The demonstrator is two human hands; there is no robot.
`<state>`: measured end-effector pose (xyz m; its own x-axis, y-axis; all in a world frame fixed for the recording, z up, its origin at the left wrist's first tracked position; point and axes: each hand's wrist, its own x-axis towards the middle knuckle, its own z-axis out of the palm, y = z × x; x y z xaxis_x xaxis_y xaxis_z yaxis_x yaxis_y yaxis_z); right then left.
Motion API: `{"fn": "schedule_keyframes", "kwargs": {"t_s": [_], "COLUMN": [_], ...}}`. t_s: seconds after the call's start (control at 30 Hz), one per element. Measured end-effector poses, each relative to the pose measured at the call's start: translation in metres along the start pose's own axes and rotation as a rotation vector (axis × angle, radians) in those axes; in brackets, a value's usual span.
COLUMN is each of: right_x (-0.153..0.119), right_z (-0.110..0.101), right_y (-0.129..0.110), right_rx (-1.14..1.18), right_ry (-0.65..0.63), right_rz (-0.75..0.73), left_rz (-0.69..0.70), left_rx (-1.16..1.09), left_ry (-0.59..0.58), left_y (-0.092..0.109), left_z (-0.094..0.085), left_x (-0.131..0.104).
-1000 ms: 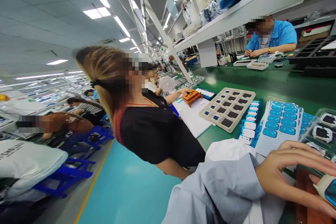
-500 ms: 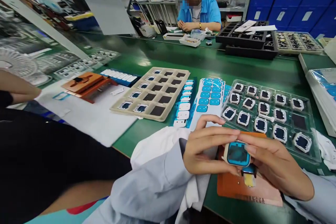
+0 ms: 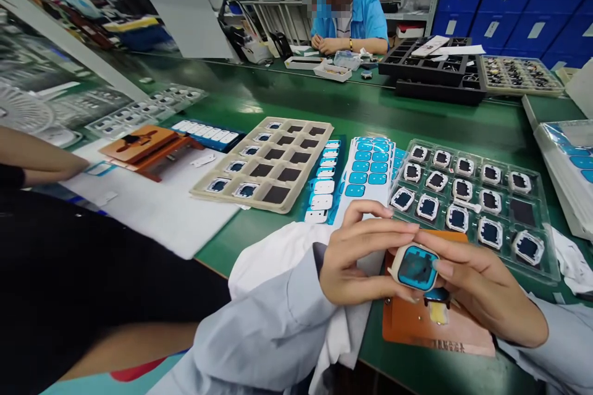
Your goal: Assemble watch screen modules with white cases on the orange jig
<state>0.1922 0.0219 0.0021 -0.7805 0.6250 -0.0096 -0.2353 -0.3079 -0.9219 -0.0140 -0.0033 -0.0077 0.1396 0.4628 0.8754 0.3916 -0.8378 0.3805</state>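
A small watch case point(image 3: 417, 268) with a pale frame and a blue-edged dark face is held between my two hands. My left hand point(image 3: 359, 259) is closed on its left side, thumb below and fingers along the top. My right hand point(image 3: 482, 281) grips the right side, its thumb on the edge of the face. Just below lies an orange-brown fixture plate point(image 3: 412, 327) on the bench. On that plate, a dark part with a yellow tab point(image 3: 438, 313) shows under the watch case.
A clear tray point(image 3: 523, 213) of square white-framed parts lies beyond my right hand. Blue sticker sheets point(image 3: 365, 163) and a beige tray point(image 3: 296, 197) are farther left. White cloth point(image 3: 273, 253) lies by my left sleeve. A co-worker point(image 3: 352, 18) sits opposite; another person's arm point(image 3: 41, 157) is at left.
The watch case has tilted slightly in my hands, both of which keep hold of it. The arm at the far left has reached farther to the right.
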Motion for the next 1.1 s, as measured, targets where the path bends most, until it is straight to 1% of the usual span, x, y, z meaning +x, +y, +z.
{"fn": "schedule_keyframes", "kwargs": {"t_s": [0.3,0.53,0.73,0.83,0.93,1.1], "right_x": [-0.001,0.0,0.002,0.001,0.0,-0.002], "right_z": [0.002,0.005,0.008,0.008,0.009,0.015], "right_y": [0.0,-0.005,-0.007,-0.007,-0.008,-0.009], "right_rx": [-0.066,-0.094,-0.171,-0.179,-0.197,-0.151], "right_ry": [-0.005,-0.055,0.028,0.021,0.022,0.079], "right_rz": [-0.05,-0.051,-0.075,-0.07,-0.04,0.039], "left_rz": [0.003,0.039,0.035,0.025,0.022,-0.002], "left_rx": [-0.008,-0.044,-0.041,-0.042,-0.053,-0.103], "left_ry": [-0.009,-0.001,-0.013,-0.016,-0.018,-0.042], "left_y": [0.001,0.002,0.004,0.004,0.004,0.004], "left_z": [0.0,0.001,0.002,0.003,0.003,0.002], "left_x": [0.001,0.003,0.004,0.004,0.004,0.003]}}
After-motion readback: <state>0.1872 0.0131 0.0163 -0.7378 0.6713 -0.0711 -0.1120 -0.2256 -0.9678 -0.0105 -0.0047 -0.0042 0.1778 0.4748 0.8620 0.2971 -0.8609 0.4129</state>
